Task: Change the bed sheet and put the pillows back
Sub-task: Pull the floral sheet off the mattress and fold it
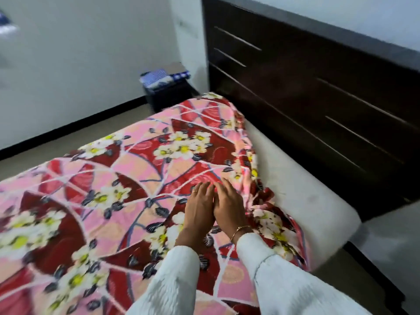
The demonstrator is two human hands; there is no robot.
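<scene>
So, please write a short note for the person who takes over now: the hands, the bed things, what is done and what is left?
Left hand and right hand: both flat on the floral sheet, side by side, fingers straight, gripping nothing.
The sheet covers most of the bed, but near the headboard it is bunched and a strip of bare mattress shows.
Done: sheet laid over the bed.
Left: pull it up to the headboard, smooth it, put the pillows back. No pillows on the bed in view.

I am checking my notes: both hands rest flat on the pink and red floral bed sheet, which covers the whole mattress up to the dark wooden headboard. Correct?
Not fully. The head view shows the left hand and right hand flat on the pink and red floral bed sheet, but a bare white mattress strip lies before the dark wooden headboard.
</scene>
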